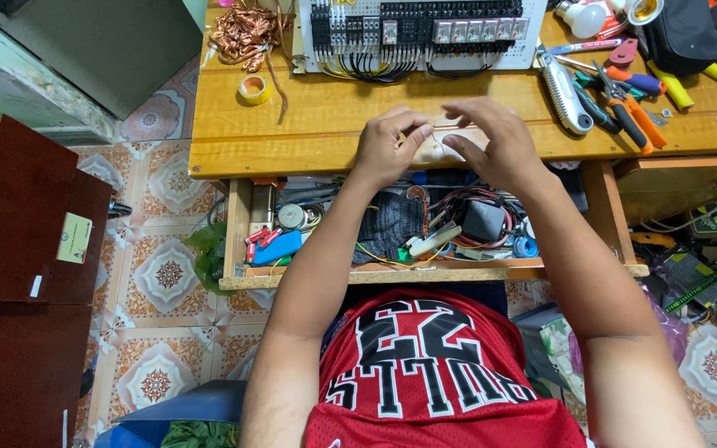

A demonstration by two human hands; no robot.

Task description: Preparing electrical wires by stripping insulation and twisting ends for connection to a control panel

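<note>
Hovering left hand | right hand | over workbench

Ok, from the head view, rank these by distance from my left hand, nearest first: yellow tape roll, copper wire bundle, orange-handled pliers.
From the left hand:
1. Yellow tape roll, to its left on the table.
2. Copper wire bundle, farther back at the left corner.
3. Orange-handled pliers, far off on the right side.

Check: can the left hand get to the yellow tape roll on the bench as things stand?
Probably yes. The tape roll lies alone on bare wood of the bench, up and to the left of the left hand. Nothing stands between them; the copper wire tangle sits further back, its loose strand just beside the roll.
</note>
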